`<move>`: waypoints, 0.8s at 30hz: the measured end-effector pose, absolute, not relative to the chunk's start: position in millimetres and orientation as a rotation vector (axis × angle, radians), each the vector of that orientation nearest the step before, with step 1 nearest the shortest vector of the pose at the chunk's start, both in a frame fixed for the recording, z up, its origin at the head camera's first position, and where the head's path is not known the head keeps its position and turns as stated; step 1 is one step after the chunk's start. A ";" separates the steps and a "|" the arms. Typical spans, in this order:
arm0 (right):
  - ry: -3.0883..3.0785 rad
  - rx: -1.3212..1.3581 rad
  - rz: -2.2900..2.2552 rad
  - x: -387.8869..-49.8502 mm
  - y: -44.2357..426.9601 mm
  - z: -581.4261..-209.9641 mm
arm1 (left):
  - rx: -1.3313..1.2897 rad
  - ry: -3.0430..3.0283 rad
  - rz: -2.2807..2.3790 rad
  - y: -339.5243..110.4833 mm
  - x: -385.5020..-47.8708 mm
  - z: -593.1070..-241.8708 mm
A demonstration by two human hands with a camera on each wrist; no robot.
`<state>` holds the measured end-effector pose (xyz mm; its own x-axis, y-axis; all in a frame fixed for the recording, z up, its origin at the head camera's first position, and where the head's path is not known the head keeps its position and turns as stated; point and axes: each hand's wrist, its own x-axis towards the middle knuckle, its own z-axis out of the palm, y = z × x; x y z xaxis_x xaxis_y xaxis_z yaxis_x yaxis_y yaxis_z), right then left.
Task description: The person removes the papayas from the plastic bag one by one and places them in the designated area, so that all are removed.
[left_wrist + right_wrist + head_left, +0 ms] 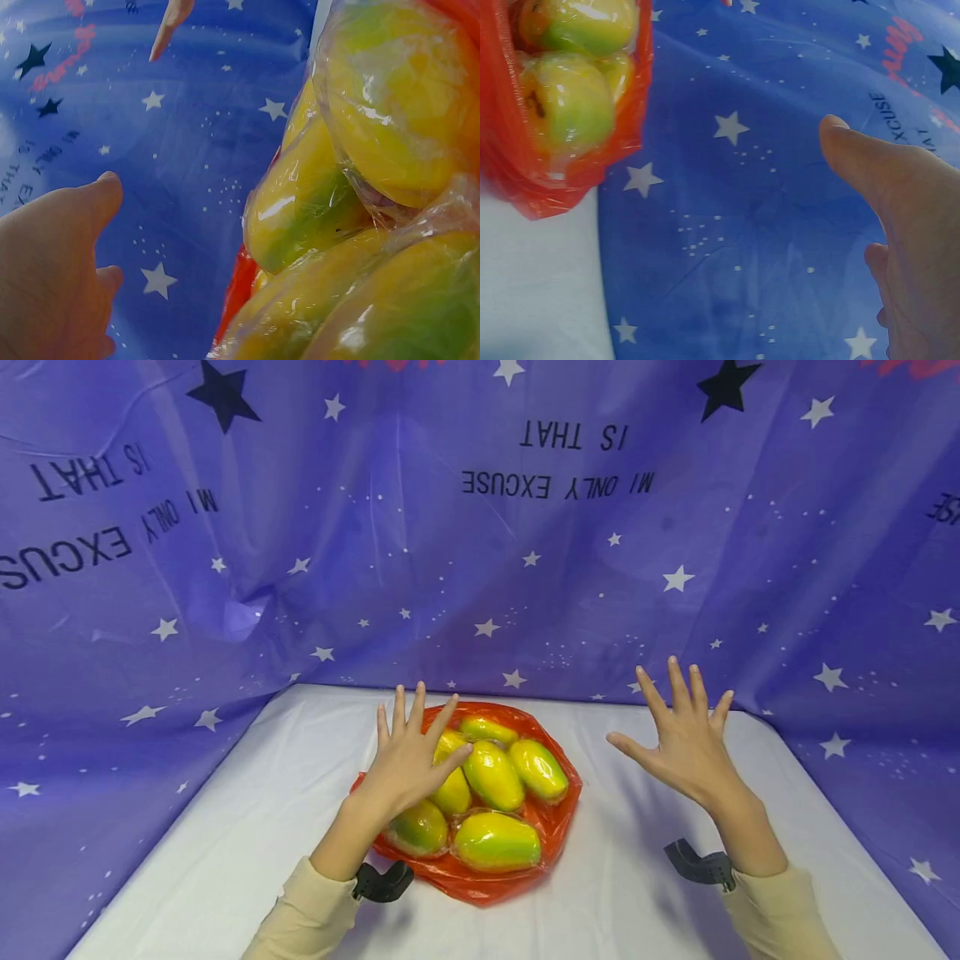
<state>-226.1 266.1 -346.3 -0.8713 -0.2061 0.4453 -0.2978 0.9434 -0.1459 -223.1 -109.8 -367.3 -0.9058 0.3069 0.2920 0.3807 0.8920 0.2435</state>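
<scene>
1. Head view: yellow-green, oval, mango-like fruits (493,777) in clear plastic film sit together on a crumpled red plastic bag (483,891).
2. The left hand (405,768), fingers spread, grips nothing; it overlaps the bag's left side, and the left wrist view shows it apart from the fruits.
3. The right hand (686,752) is also spread and holding nothing – well apart, right of the bag.
4. Beneath lies a white cloth-covered tabletop (600,893).
5. Behind hangs a purple-blue, star-printed sheet (450,585), its black capitals upside down – "IS THAT", "MI ONLY EXCUSE"; red lettering is cut off above.
</scene>
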 end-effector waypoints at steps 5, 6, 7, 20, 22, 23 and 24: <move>-2.684 0.374 0.297 -225.5 263.3 -355.9 | -0.514 -2.813 -0.484 -111.7 -219.3 -372.2; -2.680 0.381 0.315 -225.1 262.3 -358.4 | -0.509 -2.810 -0.503 -113.3 -217.0 -373.6; -2.672 0.391 0.338 -224.9 261.0 -360.6 | -0.499 -2.803 -0.536 -115.7 -214.0 -374.5; -2.617 0.634 0.643 -220.0 236.3 -375.4 | -0.072 -2.521 -1.103 -171.9 -145.8 -407.9; -2.627 0.649 0.668 -219.5 232.2 -375.4 | -0.061 -2.467 -1.210 -172.9 -143.8 -413.2; -2.635 0.654 0.683 -219.1 230.1 -375.3 | -0.060 -2.444 -1.262 -172.4 -143.6 -415.6; -2.645 0.659 0.695 -218.8 228.1 -375.4 | -0.061 -2.420 -1.310 -171.4 -143.9 -418.2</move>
<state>-218.8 228.1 -375.4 -0.8397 -0.3489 0.4161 -0.5084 0.7745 -0.3765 -143.9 -171.4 -418.2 -0.9243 -0.1432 0.3538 0.2180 0.5627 0.7974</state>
